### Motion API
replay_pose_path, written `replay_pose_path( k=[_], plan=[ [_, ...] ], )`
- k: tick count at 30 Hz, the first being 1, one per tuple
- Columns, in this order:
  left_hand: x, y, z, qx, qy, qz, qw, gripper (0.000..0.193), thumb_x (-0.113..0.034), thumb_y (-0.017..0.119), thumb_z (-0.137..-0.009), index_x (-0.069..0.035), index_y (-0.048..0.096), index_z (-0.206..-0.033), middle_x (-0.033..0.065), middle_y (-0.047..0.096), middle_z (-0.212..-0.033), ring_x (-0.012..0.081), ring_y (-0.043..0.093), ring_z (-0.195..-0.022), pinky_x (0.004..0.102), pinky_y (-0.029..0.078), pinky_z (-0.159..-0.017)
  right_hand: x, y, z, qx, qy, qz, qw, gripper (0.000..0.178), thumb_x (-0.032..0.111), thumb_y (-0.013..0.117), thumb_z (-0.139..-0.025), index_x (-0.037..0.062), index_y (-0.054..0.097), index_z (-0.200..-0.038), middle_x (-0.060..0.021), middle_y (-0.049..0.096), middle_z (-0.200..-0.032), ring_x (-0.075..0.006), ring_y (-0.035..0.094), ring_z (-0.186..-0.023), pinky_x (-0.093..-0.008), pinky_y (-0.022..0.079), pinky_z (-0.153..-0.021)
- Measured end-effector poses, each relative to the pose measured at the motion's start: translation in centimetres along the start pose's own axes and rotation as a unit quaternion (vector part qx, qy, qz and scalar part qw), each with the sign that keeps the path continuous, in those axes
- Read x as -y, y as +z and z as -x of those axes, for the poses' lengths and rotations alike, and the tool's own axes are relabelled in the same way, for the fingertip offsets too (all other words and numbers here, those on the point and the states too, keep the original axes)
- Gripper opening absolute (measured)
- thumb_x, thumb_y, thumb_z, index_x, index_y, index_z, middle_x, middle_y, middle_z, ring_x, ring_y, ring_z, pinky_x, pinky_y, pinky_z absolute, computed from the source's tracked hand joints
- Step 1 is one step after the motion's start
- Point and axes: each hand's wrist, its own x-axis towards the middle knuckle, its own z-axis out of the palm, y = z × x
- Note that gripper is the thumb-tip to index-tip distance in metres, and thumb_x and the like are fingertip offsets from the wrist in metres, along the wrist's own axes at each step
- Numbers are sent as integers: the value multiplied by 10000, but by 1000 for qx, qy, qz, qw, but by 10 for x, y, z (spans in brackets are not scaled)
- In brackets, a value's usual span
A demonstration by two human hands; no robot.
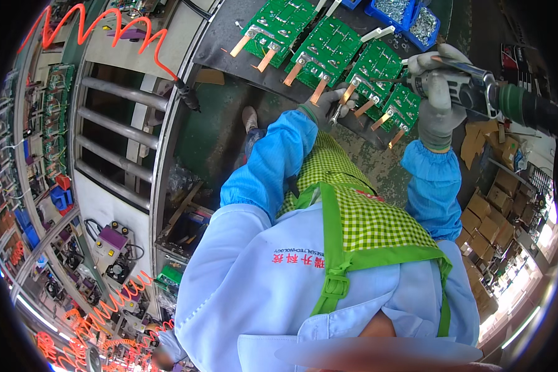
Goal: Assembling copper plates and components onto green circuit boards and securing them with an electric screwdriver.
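Green circuit boards (330, 46) with copper strips along their near edge lie in a row on a dark bench. My left hand (330, 104), in a grey glove, is closed at the near edge of the boards, beside the copper strips. A shiny metal tool (336, 114), its kind unclear, sticks out from its fingers. In my right hand (439, 102), also gloved, is a power screwdriver (462, 90) with a grey and dark green body. It lies sideways, its thin bit pointing left over the third board (375, 65), close to a copper strip's screw.
Blue bins (425, 28) of small metal hardware stand at the bench's far right, with loose washers beside them. To the left is a metal roller frame (118, 124); an orange coiled hose (158, 59) ends in a dark tool. Cardboard boxes (493, 211) are stacked at right.
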Motion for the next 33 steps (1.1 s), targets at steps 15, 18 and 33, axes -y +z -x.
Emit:
replay_pose_path(
  k=[15, 18, 33],
  plan=[
    [-2, 19, 8, -21, 22, 3, 1000, 331, -286, 487, -920, -75, 441, -1170, 91, 540, -935, 127, 531, -684, 218, 498, -496, 6, -13, -15, -59, 52, -111, 991, 463, 326, 451, -882, -49, 455, -1155, -152, 587, -905, -247, 539, -766, -382, 453, -719],
    [2, 17, 5, 15, 23, 49, 998, 330, -281, 484, -922, -82, 435, -1180, 89, 538, -931, 122, 517, -667, 211, 492, -500, 2, -13, -13, -28, 57, -109, 992, 496, 367, 438, -889, -48, 453, -1160, -147, 585, -926, -249, 536, -795, -381, 445, -740],
    [5, 19, 4, -33, 24, 37, 998, 306, -254, 481, -924, -67, 430, -1160, 84, 535, -912, 115, 513, -659, 200, 472, -494, 6, -7, -15, -45, 49, 78, 995, 522, 394, 462, -878, -48, 448, -1153, -145, 601, -875, -264, 562, -754, -411, 466, -739]
  ],
)
